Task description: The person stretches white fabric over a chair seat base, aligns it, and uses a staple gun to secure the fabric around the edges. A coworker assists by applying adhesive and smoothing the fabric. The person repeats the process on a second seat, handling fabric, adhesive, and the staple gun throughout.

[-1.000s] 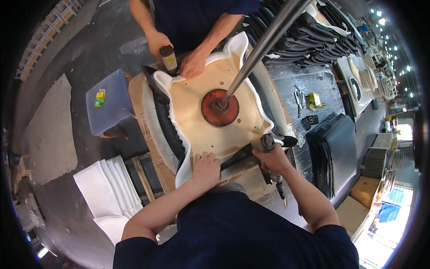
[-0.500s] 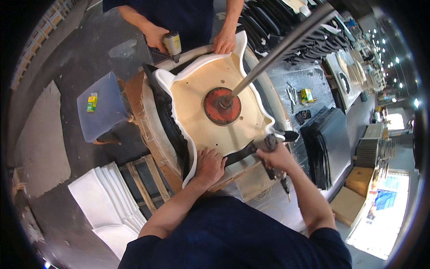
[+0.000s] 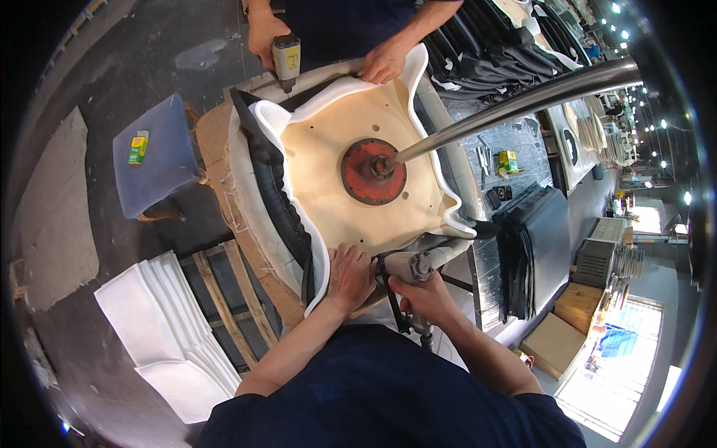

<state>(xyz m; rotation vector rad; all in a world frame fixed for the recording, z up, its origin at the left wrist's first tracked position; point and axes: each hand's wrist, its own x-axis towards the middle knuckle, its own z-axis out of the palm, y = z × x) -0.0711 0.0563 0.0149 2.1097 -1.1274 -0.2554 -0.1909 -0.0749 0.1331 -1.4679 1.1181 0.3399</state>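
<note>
So here the left hand is spread flat on the near edge of the wooden seat board, fingers open and pressing the black cover and white foam down over the rim, not gripping anything. The right hand is wrapped tight around the handle of a staple gun, nose aimed at that same edge just beside the left fingertips. The board sits upside down on a counter, with a red metal plate in the middle and a shiny steel pole coming out of it. Across from it, another person has one hand on the far rim and a second gun in the other. To do this bit well, I'd say keep the cover pulled snug and flat before each shot, hold the nose square to the wood, and keep those left fingertips well clear of it since they're really close. Working outward from one point should avoid puckers around the wavy corners. A stack of white sheets lies on the floor to the left.
</note>
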